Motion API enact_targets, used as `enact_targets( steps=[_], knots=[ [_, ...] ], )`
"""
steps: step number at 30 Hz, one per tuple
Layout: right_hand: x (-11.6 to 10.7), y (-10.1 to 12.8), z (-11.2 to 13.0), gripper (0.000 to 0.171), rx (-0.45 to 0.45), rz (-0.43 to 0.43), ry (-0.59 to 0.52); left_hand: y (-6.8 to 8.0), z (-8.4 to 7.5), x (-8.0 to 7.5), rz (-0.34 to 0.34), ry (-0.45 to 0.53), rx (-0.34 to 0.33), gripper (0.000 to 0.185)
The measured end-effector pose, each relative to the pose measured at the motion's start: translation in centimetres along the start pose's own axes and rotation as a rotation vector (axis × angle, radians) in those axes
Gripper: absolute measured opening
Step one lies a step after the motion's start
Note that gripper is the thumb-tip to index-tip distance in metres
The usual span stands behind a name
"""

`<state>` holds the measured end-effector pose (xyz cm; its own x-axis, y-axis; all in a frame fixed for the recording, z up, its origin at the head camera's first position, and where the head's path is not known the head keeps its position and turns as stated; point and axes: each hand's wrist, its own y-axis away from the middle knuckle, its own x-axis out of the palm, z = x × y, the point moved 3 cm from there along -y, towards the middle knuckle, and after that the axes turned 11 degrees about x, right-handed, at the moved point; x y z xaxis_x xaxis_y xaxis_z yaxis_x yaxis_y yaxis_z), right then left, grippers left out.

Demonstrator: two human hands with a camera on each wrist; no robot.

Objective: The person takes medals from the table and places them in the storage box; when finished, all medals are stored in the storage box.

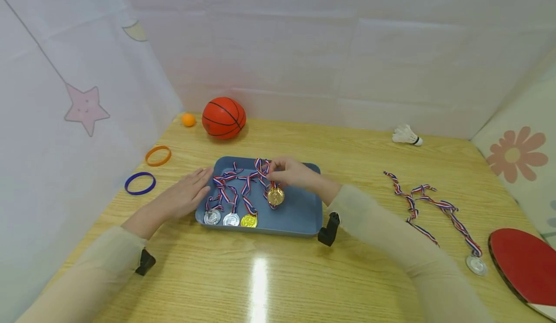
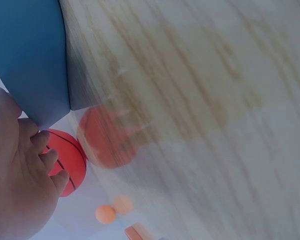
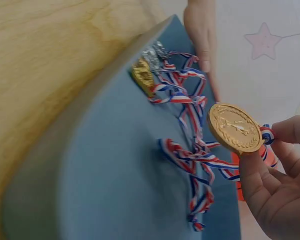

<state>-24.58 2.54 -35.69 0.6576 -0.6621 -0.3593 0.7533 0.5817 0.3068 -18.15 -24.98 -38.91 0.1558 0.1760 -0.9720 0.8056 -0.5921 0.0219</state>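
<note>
My right hand (image 1: 295, 173) pinches the striped ribbon of a gold medal (image 1: 275, 196) just above the disc, over the blue-grey tray (image 1: 301, 214). In the right wrist view the medal (image 3: 235, 128) hangs clear of the tray floor, its embossed face showing. Two silver medals (image 1: 212, 217) and a brighter gold medal (image 1: 249, 221) lie in a row along the tray's near left, their red, white and blue ribbons (image 1: 221, 183) spread behind them. Against the tray's left side rests my left hand (image 1: 188, 195), its fingers straight.
Right of the tray lie a silver medal (image 1: 476, 265) with twisted ribbon (image 1: 410, 202) and a red paddle (image 1: 525, 265). A shuttlecock (image 1: 406, 135), small basketball (image 1: 223, 118) and orange ball (image 1: 188, 119) sit at the back. Orange (image 1: 158, 164) and purple wristbands (image 1: 140, 192) lie left.
</note>
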Motion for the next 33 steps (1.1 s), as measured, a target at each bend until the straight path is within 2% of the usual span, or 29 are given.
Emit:
enact_targets(
  steps=[4,11,15,24,33],
  knots=[
    [1.0,-0.1,-1.1,0.009,0.036,0.03,-0.02,-0.1,0.0,0.0,-0.002,0.002,0.007,0.054],
    [3.0,-0.1,-3.2,0.008,0.083,0.12,-0.141,0.0,-0.1,-0.1,0.0,-0.003,0.005,0.054],
    [3.6,-0.1,-3.8,0.007,0.098,0.114,-0.134,0.0,-0.1,0.0,0.0,0.0,0.002,0.054],
    [3.9,0.0,-3.6,0.007,0.049,0.039,-0.016,0.0,0.0,0.1,0.009,0.002,-0.008,0.055],
    [4.1,-0.1,-3.1,0.007,-0.077,-0.068,0.293,0.0,0.0,0.0,0.008,0.0,-0.003,0.054]
  ],
)
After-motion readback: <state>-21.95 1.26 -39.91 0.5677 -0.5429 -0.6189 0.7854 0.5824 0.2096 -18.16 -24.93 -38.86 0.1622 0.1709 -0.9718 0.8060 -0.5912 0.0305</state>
